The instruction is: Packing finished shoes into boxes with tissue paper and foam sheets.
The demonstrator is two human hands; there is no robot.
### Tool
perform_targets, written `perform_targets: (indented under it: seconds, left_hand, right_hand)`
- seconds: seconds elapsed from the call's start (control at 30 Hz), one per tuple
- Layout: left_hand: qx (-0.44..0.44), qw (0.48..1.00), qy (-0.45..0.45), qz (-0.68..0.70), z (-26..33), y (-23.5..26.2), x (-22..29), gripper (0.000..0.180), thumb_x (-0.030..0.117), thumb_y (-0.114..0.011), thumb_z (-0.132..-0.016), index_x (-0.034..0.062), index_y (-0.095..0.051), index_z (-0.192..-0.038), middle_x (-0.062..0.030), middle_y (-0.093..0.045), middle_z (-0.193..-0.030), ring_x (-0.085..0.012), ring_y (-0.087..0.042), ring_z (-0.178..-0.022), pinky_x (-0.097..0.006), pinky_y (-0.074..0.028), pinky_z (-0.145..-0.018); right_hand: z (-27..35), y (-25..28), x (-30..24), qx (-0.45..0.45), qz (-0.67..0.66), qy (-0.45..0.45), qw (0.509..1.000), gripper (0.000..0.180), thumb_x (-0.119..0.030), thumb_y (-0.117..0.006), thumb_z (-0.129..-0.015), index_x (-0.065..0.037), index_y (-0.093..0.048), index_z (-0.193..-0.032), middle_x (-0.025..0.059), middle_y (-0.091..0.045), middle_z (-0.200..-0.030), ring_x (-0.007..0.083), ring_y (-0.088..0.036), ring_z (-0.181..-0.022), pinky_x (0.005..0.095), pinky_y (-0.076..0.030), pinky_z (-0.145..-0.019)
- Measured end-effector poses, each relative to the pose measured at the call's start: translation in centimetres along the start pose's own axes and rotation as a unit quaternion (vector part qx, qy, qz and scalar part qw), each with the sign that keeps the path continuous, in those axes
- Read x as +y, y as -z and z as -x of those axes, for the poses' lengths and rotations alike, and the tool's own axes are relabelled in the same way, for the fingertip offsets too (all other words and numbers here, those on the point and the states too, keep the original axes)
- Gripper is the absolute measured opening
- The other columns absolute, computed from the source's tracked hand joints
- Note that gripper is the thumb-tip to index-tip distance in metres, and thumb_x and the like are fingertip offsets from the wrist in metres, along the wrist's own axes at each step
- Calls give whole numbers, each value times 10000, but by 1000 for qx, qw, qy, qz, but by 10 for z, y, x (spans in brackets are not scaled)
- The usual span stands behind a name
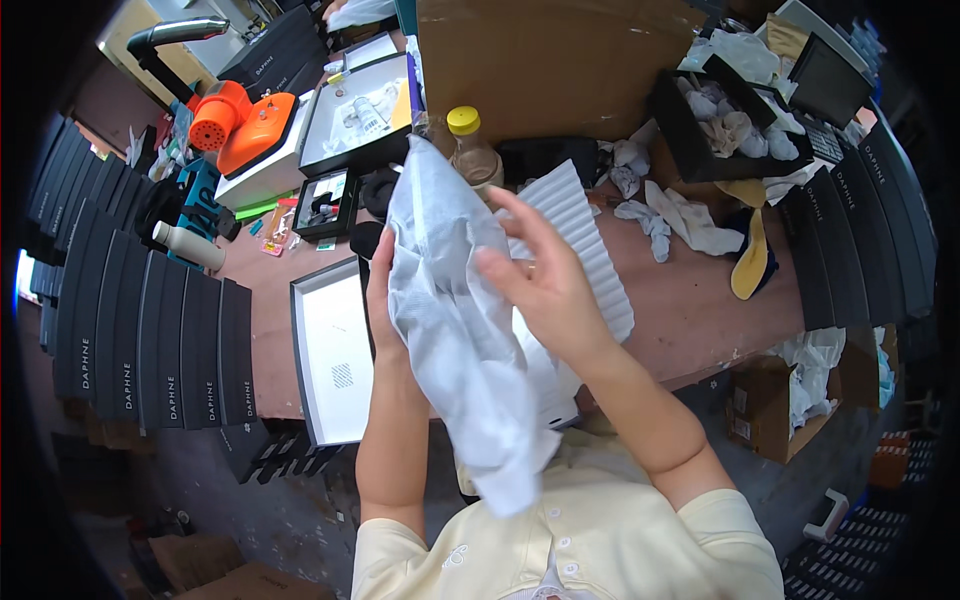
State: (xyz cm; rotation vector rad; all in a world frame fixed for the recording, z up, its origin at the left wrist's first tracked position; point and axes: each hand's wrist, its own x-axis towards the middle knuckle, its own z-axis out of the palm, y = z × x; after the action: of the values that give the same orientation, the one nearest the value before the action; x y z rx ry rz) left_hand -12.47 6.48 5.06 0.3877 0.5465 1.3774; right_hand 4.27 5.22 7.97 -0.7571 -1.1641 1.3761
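We see a large sheet of thin, pale grey-white tissue paper (455,330), crumpled and hanging, held up over the near edge of the reddish-brown wooden workbench (690,310). It runs from about 12 o'clock near the yellow-capped clear plastic bottle (472,150) down to 6 o'clock at the cream shirt.

We judge the sheet very light, limp and easily torn; it creases wherever it is touched. Best taken at an edge or corner with a soft pinch, not a grab in the middle.

Our left hand (380,300) sits at 9 o'clock of the sheet, mostly hidden behind it; the forearm rises straight from below. Whether those fingers pinch the paper, we cannot tell.

Our right hand (540,280) lies at 3 o'clock, palm toward the sheet, fingers (525,225) loosely spread and slightly curled, tips resting on the paper's front; a ring shows on one finger. The wrist bends inward, elbow out to the right.

Behind the sheet lies a white corrugated paper pad (590,240); at 9 o'clock, an open white-lined black box lid (335,360).
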Motion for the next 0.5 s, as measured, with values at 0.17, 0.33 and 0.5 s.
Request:
perform_targets:
  seconds: [0.17, 0.33, 0.5]
  left_hand:
    - [85, 994, -50, 45, 2, 4, -14, 478, 439, -452, -919, 97, -495, -1251, -94, -572, -1191, -249, -574, -1058, -397, -460, -927]
    - [174, 975, -120, 62, 17, -20, -25, 470, 459, -419, -930, 123, -490, -1251, -64, -568, -1190, -237, -570, -1062, -393, -461, -921]
    - [192, 957, -209, 52, 36, -34, -38, 432, 443, -396, -943, 139, -499, -1232, -57, -568, -1191, -233, -575, -1062, -400, -468, -922]
  right_hand:
    - [100, 45, -19, 67, 212, 398, 890, 310, 61, -530, -780, 40, -489, -1087, 140, -569, -1006, 257, -592, -878, 325, -500, -740]
    - [111, 42, -10, -34, 323, 111, 939, 336, 66, -593, -718, 3, -563, -1047, 182, -607, -902, 313, -637, -735, 362, -517, -608]
    - [95, 57, 0, -75, 127, -111, 983, 492, -37, -666, -724, -30, -504, -1189, 129, -605, -1066, 299, -649, -796, 332, -516, -615]
